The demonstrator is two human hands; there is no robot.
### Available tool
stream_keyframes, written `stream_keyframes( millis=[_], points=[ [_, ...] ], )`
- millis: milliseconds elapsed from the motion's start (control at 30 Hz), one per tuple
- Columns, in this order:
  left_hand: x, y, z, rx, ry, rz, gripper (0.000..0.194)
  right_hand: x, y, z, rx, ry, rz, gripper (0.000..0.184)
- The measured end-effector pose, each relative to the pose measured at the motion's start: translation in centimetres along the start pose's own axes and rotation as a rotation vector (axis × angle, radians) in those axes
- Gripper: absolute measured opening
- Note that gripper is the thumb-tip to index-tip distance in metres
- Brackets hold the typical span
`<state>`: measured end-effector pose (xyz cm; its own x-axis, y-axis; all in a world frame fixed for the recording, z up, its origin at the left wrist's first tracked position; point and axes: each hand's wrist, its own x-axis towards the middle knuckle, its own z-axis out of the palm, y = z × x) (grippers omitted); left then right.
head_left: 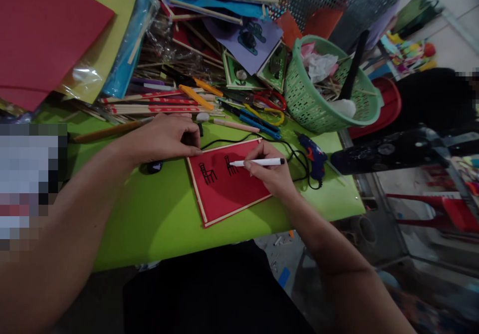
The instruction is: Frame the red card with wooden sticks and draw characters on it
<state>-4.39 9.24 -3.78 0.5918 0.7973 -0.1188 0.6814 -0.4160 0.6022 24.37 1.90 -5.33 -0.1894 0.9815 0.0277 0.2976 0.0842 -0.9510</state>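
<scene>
A red card (239, 194) edged with thin wooden sticks lies on the green table, with two small chairs drawn on it in black. My right hand (271, 169) is closed around a white marker (267, 162), its tip touching the right-hand chair drawing (231, 165). The black end of the marker points right. At the card's upper left corner, the thumb of my left hand (168, 137) rests on the edge. The fingers of that hand are bent, with a gap between thumb and forefinger, and nothing shows in them.
A glue gun (314, 157) and its black cord lie right of the card. Behind are scissors (271, 107), cutters (196, 97) and loose sticks. A green basket (299, 92) stands at back right. Coloured sheets (45, 34) fill the back left. The green table (149, 224) has its edge near me.
</scene>
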Motion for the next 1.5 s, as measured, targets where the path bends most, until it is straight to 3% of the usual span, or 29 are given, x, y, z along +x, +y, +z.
stream_keyframes(
  millis=[1500],
  points=[
    [-0.04,-0.03,0.08,0.004,-0.010,-0.012,0.029,0.24,0.08,0.14,0.014,0.006,-0.012,0.017]
  ],
)
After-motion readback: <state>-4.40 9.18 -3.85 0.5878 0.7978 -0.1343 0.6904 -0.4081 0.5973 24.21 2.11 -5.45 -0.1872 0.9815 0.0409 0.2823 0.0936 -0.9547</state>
